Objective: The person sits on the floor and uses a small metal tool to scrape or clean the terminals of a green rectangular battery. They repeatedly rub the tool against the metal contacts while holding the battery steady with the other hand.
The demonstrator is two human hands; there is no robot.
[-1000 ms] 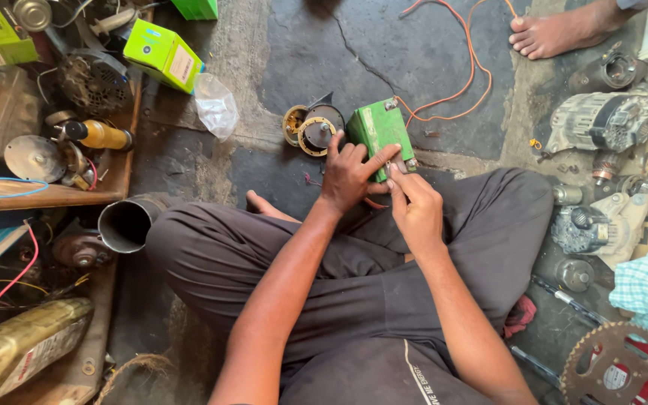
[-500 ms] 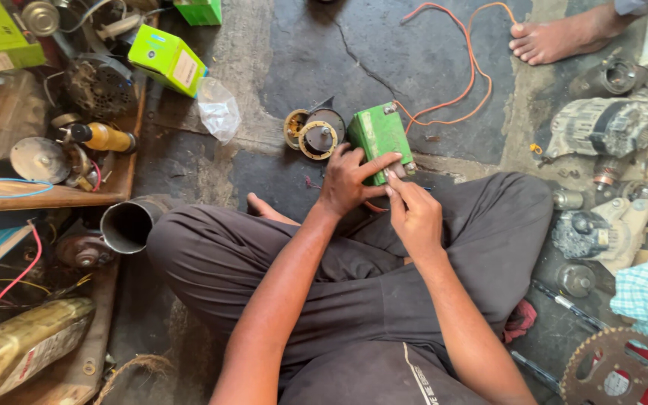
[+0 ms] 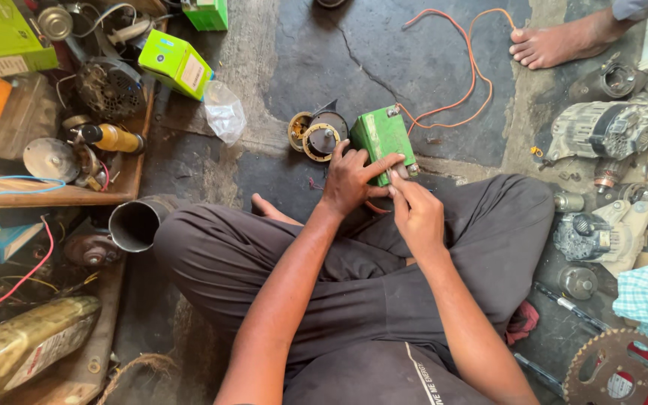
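A yellow-green cardboard box [image 3: 176,63] lay at ten o'clock, a crumpled clear plastic bag [image 3: 224,111] just beside it. A grey metal pipe [image 3: 135,223] sat at nine o'clock. A grey alternator [image 3: 610,129] rested at two o'clock, a toothed steel sprocket [image 3: 615,367] at four o'clock, and another person's bare foot [image 3: 560,41] at one o'clock.

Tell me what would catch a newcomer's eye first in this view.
Both hands meet at centre on a small green battery on the floor: the left hand rests on it, the right hand pinches at its near corner. An orange wire loops away behind it toward another person's bare foot at top right. A toothed sprocket lies at bottom right.
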